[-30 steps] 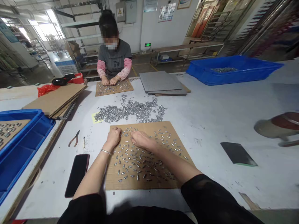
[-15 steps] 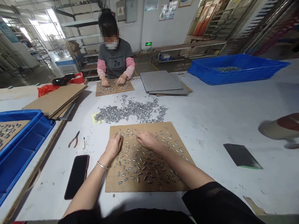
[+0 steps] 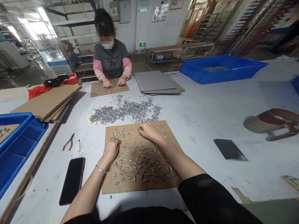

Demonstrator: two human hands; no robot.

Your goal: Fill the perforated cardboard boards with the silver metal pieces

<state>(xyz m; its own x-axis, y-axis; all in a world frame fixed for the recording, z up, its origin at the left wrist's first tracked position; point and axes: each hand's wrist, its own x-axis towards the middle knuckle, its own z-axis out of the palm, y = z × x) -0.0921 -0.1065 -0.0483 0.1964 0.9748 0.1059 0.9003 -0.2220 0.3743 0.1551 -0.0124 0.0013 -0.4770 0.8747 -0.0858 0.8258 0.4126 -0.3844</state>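
A brown cardboard sheet lies before me, covered with many small silvery metal pieces, pointed at both ends. At the sheet's left edge my left hand rests with its fingers curled together; whatever they pinch is too small to make out. My right hand is closed near the sheet's far edge, thumb and fingers pressed together, and anything in its fingertips is hidden. Beyond the sheet spreads a heap of the same metal pieces, partly over a yellow paper.
Left of me lie a phone, pliers and a small white-handled tool. Blue trays stand at both sides. At right are a mug and a dark block. A co-worker handles pieces on another cardboard.
The view has turned slightly right, so the table appears shifted left. My right hand has moved a little farther along the sheet, towards its far edge. My left hand stays near the left edge.
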